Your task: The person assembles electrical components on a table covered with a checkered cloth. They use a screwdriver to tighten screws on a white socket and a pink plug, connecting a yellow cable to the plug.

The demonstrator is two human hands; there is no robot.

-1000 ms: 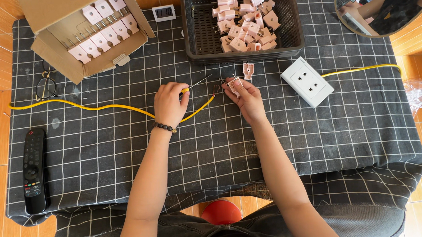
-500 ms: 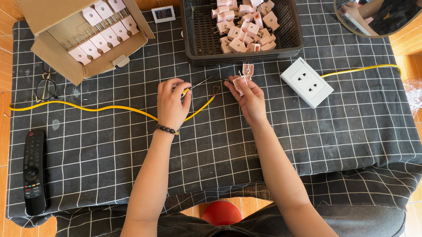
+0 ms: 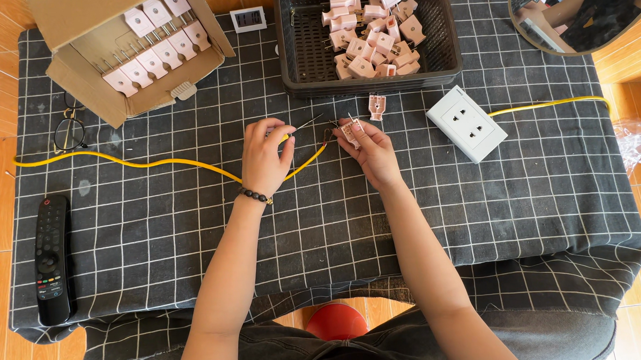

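Wiring step: the left hand (image 3: 265,155) pinches the stripped end of the yellow cable (image 3: 154,163); the right hand (image 3: 371,152), just apart, grips an opened pink plug body (image 3: 350,130) above the checked cloth (image 3: 337,222). Next, probably, seating the bare wire calls for fine alignment.

Left hand (image 3: 265,155) pinches the yellow cable (image 3: 154,164) mid-table. Right hand (image 3: 371,150) grips a pink plug (image 3: 350,131), just below the black basket (image 3: 445,59).
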